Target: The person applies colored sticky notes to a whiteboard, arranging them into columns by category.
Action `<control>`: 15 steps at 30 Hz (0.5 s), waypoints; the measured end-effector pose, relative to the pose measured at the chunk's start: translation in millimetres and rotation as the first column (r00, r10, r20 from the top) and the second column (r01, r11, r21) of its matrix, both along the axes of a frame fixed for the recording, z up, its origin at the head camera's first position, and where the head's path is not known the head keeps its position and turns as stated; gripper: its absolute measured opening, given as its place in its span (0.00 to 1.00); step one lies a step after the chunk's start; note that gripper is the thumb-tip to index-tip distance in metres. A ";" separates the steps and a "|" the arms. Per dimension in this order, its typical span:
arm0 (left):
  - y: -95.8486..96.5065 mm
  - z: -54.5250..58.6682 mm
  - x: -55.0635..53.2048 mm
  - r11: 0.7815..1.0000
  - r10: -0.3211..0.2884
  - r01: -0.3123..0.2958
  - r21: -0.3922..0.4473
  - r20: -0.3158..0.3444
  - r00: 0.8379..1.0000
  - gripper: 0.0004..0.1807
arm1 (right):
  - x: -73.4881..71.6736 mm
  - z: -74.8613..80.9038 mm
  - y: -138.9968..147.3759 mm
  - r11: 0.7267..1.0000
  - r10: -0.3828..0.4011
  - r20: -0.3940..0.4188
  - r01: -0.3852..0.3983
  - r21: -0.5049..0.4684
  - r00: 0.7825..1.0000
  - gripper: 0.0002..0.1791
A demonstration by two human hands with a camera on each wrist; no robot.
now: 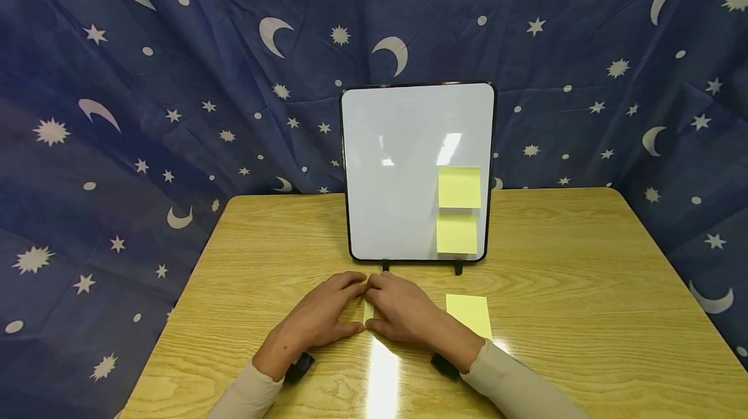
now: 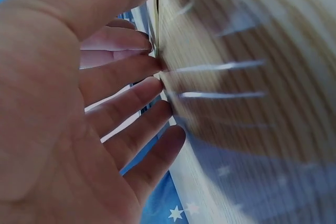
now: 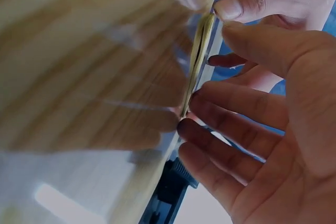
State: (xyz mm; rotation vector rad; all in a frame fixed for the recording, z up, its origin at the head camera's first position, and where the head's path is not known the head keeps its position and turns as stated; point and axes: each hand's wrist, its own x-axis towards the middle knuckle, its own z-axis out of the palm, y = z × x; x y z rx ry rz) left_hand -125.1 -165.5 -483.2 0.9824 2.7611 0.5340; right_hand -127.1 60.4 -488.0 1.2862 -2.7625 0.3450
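Two hands of yours, left hand (image 1: 318,315) and right hand (image 1: 406,312), meet on the table (image 1: 263,243) before the whiteboard (image 1: 397,126), fingers extended and unclenched, touching a narrow-looking yellow slip (image 1: 368,312) between them, while a flat yellow note (image 1: 469,315) lies before the whiteboard's right side.

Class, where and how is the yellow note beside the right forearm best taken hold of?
Probably pinch the yellow note by its right edge, coming from the right: it looks flat on the table, and the right forearm hides its near-left part.
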 end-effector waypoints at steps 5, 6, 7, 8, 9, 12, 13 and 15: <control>-0.7 -0.3 -1.8 1.000 0.001 -0.001 0.004 0.040 0.999 0.38 | 0.4 3.3 -7.3 0.998 -0.034 0.012 0.033 0.047 0.999 0.26; -0.8 -0.2 -2.0 1.000 0.001 -0.001 0.007 0.047 0.999 0.38 | 1.0 4.1 -9.0 0.997 -0.042 0.016 0.041 0.060 0.999 0.27; -0.9 -0.2 -2.2 1.000 0.001 -0.001 0.010 0.052 0.999 0.38 | 1.6 5.0 -10.7 0.996 -0.049 0.015 0.048 0.076 0.999 0.27; -1.0 -0.1 -2.3 1.000 0.001 -0.002 0.012 0.057 0.998 0.39 | 2.3 5.5 -12.4 0.995 -0.055 0.008 0.054 0.090 0.998 0.27; -1.1 0.1 -2.4 1.000 0.002 -0.003 0.015 0.061 0.998 0.39 | 2.9 6.4 -14.0 0.993 -0.062 0.000 0.061 0.104 0.998 0.27; -1.3 0.1 -2.6 1.000 0.002 -0.004 0.025 0.067 0.998 0.39 | 4.2 8.5 -18.1 0.986 -0.081 -0.022 0.084 0.141 0.996 0.27; -1.3 0.1 -2.7 1.000 0.004 -0.005 0.028 0.070 0.998 0.39 | 4.4 8.8 -19.1 0.984 -0.086 -0.027 0.089 0.151 0.996 0.26; -1.2 0.3 -2.7 0.999 0.005 -0.008 0.034 0.074 0.997 0.39 | 4.9 8.8 -20.2 0.982 -0.094 -0.027 0.098 0.164 0.995 0.24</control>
